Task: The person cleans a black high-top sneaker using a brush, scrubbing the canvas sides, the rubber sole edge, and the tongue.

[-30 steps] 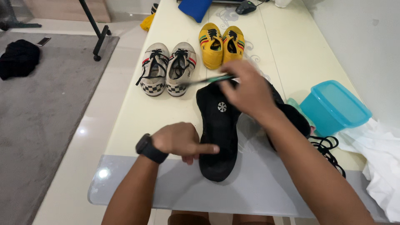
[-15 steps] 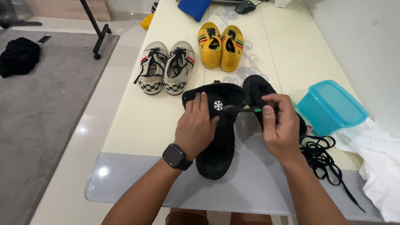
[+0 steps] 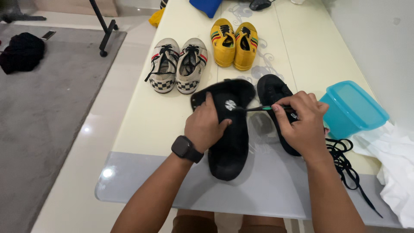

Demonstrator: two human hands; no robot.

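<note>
A black shoe (image 3: 228, 142) lies sole-up on the pale table (image 3: 142, 125), in front of me. My left hand (image 3: 206, 126), with a dark watch on its wrist, presses on the shoe's left side near the toe. My right hand (image 3: 302, 123) grips a thin black and green brush (image 3: 258, 108) whose tip touches the sole by a small white mark. The second black shoe (image 3: 271, 92) lies to the right, partly under my right hand.
A beige pair with checkered toes (image 3: 177, 64) and a yellow pair (image 3: 235, 42) stand farther back. A teal lidded box (image 3: 351, 108), black laces (image 3: 345, 166) and white cloth (image 3: 396, 172) sit at the right. The grey rug (image 3: 39, 112) lies left.
My left hand moved from the shoe's middle up to its toe end. My right hand came down and right from over the toe, now pointing the brush leftwards at the sole.
</note>
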